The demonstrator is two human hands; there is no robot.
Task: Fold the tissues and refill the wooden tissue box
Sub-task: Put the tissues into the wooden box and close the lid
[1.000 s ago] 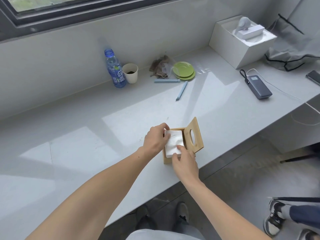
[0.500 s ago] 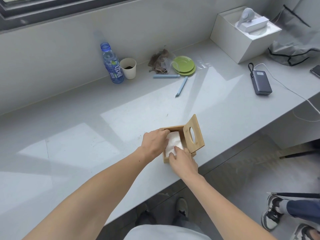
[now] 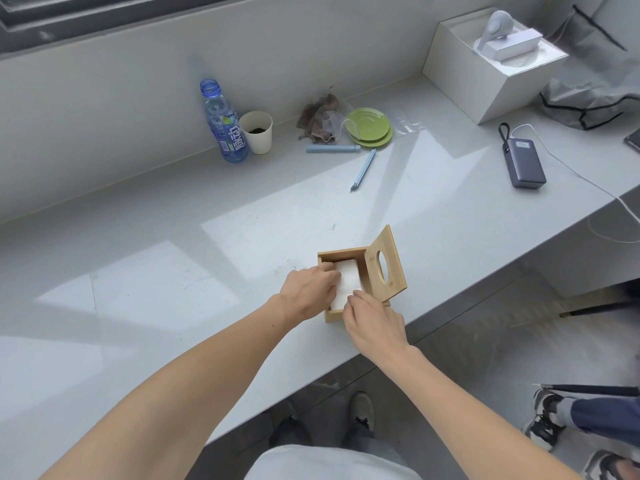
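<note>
A small wooden tissue box [image 3: 341, 255] stands near the counter's front edge, its lid [image 3: 389, 265] with an oval hole tipped up on the right side. A stack of folded white tissues [image 3: 348, 280] lies inside the box. My left hand [image 3: 308, 291] reaches over the box's left wall, fingers curled down onto the tissues' left edge. My right hand [image 3: 374, 322] comes from the near side, fingertips pressing on the stack's near right corner. Both hands hide part of the tissues.
At the back stand a blue water bottle [image 3: 223, 124], a paper cup [image 3: 257, 132], a crumpled brown cloth [image 3: 320, 117], green saucers [image 3: 370, 126] and two blue pens [image 3: 363, 169]. A power bank [image 3: 524, 164] with cable and a white box [image 3: 491, 67] sit right. Another person's shoes [image 3: 545, 422] are on the floor.
The tissue stack has gone down from above the box rim to inside the box, with both hands following it down. The camera view tilted slightly lower.
</note>
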